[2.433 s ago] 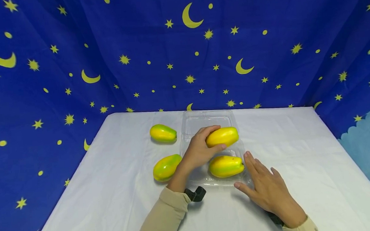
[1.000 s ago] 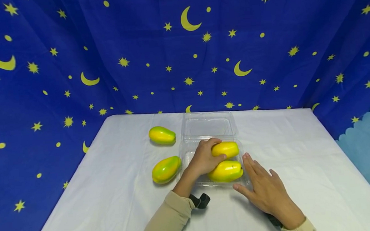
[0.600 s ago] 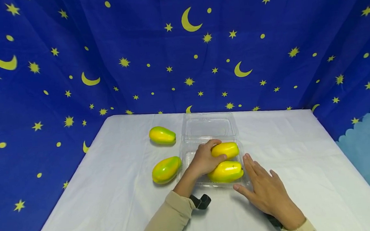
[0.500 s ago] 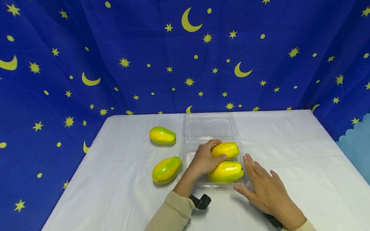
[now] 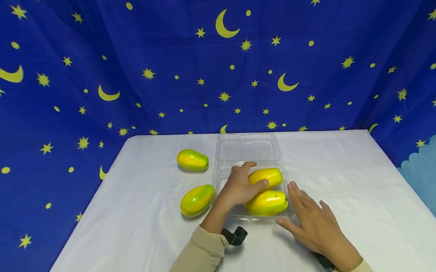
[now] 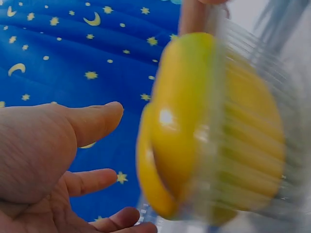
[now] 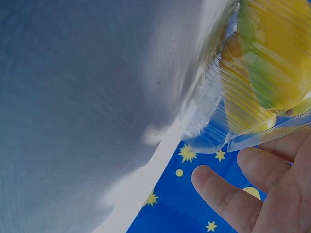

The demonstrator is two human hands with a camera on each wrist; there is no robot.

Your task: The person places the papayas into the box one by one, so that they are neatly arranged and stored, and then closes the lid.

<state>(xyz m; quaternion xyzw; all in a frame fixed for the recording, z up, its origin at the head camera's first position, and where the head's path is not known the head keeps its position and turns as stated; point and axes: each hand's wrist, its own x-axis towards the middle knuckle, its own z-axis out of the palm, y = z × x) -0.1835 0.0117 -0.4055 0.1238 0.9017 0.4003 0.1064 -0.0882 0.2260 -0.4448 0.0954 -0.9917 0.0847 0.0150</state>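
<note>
Papaya (image 5: 271,175), far one in box (image 5: 242,214): L hand (image 5: 239,187) spread, empty; lift straight up w/o nudging it. R hand (image 5: 312,218), fingers straight, empty, should brace box's right side.

Two papayas (image 5: 267,203) in container (image 5: 247,149), two to left

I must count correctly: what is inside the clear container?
Inside the clear container lie two fruits: the far fruit and near fruit, toward the right. The left hand covers part of the container's floor and far fruit's left end.
</note>
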